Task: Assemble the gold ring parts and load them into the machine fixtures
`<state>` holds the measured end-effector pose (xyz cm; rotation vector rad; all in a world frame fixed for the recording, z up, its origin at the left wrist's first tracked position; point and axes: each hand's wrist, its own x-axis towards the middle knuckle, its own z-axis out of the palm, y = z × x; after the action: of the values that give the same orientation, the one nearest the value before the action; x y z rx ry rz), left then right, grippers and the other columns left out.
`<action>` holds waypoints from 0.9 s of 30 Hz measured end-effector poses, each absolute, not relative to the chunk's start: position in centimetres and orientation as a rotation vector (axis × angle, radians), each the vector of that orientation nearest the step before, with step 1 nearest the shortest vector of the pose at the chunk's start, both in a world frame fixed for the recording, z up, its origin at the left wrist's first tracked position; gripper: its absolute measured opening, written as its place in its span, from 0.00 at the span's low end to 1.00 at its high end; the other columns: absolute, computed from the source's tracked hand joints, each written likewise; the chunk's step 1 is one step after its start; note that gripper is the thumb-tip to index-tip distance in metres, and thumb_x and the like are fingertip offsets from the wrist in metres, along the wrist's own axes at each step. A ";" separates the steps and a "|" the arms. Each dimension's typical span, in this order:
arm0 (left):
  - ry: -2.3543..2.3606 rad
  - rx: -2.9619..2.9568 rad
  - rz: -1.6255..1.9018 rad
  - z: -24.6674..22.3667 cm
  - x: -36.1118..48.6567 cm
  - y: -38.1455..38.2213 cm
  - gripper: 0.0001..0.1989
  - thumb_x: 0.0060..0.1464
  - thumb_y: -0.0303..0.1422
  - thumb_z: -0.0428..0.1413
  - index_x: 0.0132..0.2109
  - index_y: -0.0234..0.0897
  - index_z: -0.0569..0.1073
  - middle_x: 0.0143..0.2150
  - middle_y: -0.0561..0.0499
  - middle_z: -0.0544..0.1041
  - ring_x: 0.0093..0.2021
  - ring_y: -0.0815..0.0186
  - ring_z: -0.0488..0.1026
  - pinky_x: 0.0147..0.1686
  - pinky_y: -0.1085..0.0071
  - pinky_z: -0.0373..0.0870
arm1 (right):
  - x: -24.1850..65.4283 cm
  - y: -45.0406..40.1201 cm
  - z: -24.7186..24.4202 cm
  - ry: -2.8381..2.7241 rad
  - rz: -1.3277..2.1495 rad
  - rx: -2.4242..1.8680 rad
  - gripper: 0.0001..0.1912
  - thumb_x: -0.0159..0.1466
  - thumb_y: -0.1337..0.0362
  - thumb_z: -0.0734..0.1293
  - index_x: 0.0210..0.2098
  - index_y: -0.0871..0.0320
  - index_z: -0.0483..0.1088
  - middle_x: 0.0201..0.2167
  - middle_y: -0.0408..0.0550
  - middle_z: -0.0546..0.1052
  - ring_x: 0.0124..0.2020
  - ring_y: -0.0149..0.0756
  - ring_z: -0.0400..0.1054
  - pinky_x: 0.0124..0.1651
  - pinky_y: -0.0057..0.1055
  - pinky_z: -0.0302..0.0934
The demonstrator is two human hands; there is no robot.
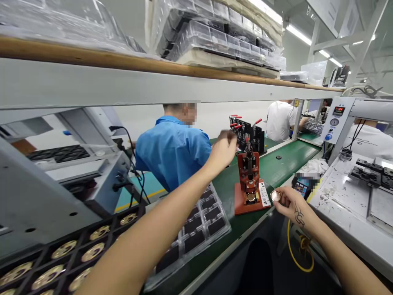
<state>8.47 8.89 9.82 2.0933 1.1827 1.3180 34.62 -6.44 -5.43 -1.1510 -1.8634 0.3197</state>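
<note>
At the near edge of the green bench (285, 166), just right of the red press (249, 176), holding a round gold-rimmed piece (275, 196) in the right hand (285, 200), pinched between thumb and fingers, bright face showing. Being round, without any long axis to speak of; placed close beside the right edge of the press's base, next to the white label (264, 195). Much nearer to that base with the right hand than with the left. Upright in long axis, as for the press; with a second gold piece (251, 198) seated low in it, facing the near edge.

Reaching across with the left hand (227, 145) to the upper left of the press, near the top of its lever (249, 153); bent and blurred in the fingers, so cannot tell whether grasping or loose.

Left of the press, along the near edge, in the clear tray (199, 250): dark inserts (216, 226), partly hidden behind the left forearm. Farther left, in the compartments of the black tray (71, 263): gold rings (92, 252), one per visible cell. Overhead, on the shelf (123, 84): stacked clear trays (227, 43), too indistinct inside to tell.
</note>
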 end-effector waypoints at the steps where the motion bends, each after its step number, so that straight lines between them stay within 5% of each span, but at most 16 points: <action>1: 1.239 2.131 1.145 8.1 7.4 8.4 0.11 0.69 0.36 0.49 0.42 0.38 0.74 0.33 0.50 0.78 0.31 0.63 0.77 0.36 0.68 0.71 | 34.4 -5.8 -6.1 -1.867 0.325 -1.148 0.13 0.66 0.68 0.69 0.50 0.54 0.72 0.33 0.42 0.69 0.31 0.35 0.67 0.36 0.31 0.64; 5: 1.185 2.187 0.695 0.4 5.8 4.8 0.09 0.52 0.36 0.63 0.27 0.38 0.77 0.21 0.54 0.76 0.24 0.63 0.75 0.29 0.71 0.69 | 32.8 -3.2 -8.1 -1.910 0.372 -1.121 0.11 0.65 0.68 0.69 0.46 0.55 0.73 0.30 0.40 0.67 0.31 0.34 0.66 0.36 0.31 0.63; 12: 1.202 2.163 0.550 -6.5 10.2 4.7 0.10 0.47 0.33 0.65 0.39 0.37 0.82 0.28 0.53 0.80 0.31 0.60 0.77 0.32 0.72 0.68 | 30.8 1.1 -9.8 -1.957 0.470 -1.146 0.06 0.63 0.68 0.69 0.40 0.56 0.74 0.33 0.42 0.70 0.31 0.34 0.66 0.37 0.29 0.63; 20: 1.205 2.108 0.636 -6.2 7.0 4.4 0.08 0.47 0.34 0.64 0.36 0.37 0.80 0.25 0.54 0.73 0.29 0.63 0.71 0.30 0.71 0.64 | 30.8 3.5 -11.7 -2.018 0.527 -1.192 0.07 0.63 0.64 0.71 0.41 0.56 0.77 0.37 0.45 0.73 0.34 0.36 0.69 0.40 0.30 0.66; 27: 1.179 1.851 0.792 -1.8 -1.4 1.8 0.19 0.51 0.44 0.64 0.47 0.39 0.74 0.37 0.51 0.78 0.33 0.62 0.76 0.34 0.67 0.73 | 28.6 4.8 -11.3 -2.185 0.505 -1.113 0.16 0.58 0.67 0.76 0.47 0.54 0.83 0.48 0.52 0.80 0.47 0.45 0.75 0.52 0.36 0.70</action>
<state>-1.42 1.79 -1.76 1.8509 1.1785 0.7923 28.64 4.81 -11.26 -1.1133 -2.1845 0.5046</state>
